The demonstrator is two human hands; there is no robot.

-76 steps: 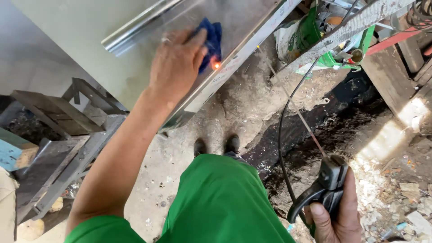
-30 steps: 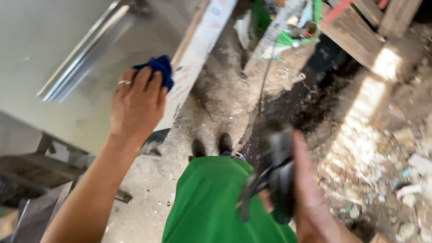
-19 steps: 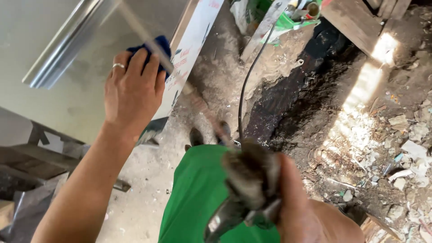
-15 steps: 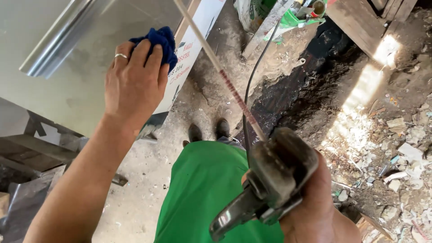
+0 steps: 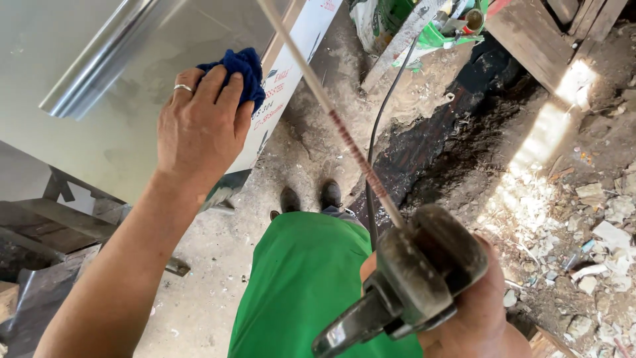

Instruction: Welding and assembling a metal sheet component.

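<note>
My left hand (image 5: 199, 129), a ring on one finger, presses a bunched blue cloth (image 5: 240, 69) against the grey metal sheet (image 5: 86, 142) near its right edge. My right hand (image 5: 474, 311) is close to the camera at the lower right, gripping a dark welding electrode holder (image 5: 414, 278). A long thin electrode rod (image 5: 331, 113) is clamped in the holder and points up and left, past the sheet's edge. A black cable (image 5: 374, 142) runs from the holder toward the debris at the top.
A shiny metal channel (image 5: 99, 66) lies on the sheet. A white-faced strip with print (image 5: 285, 73) borders the sheet. Green trousers and dark shoes (image 5: 311, 199) stand on dusty concrete. Dark wet ground (image 5: 450, 142), wood beams (image 5: 536, 40), rubble and green bags (image 5: 424, 26) lie right.
My right hand has raised the electrode holder from low at my side up close to the camera, the rod now pointing toward the sheet's edge. My left hand stays on the blue cloth.
</note>
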